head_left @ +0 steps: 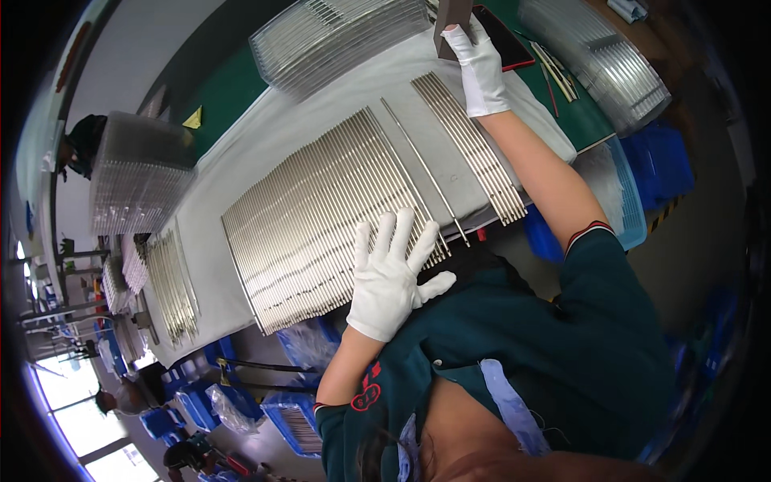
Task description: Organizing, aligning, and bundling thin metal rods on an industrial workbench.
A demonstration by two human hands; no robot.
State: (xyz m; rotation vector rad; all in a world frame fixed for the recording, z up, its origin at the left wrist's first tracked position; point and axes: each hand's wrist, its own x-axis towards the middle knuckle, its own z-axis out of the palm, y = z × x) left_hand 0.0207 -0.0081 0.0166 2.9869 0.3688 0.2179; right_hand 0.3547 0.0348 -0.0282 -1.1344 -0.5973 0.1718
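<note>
Left hand (387,281) splayed over rods (309,217), right hand (482,76) around grey block (451,26), clear trays (341,48) beyond

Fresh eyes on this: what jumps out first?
The wide row of metal rods mid-picture, the gloved left hand spread at its near edge. Right of it, a lone rod, then a narrower row. Up top, the gloved right hand holds a gray block.

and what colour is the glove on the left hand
White; the glove shows best in the head view.
</note>
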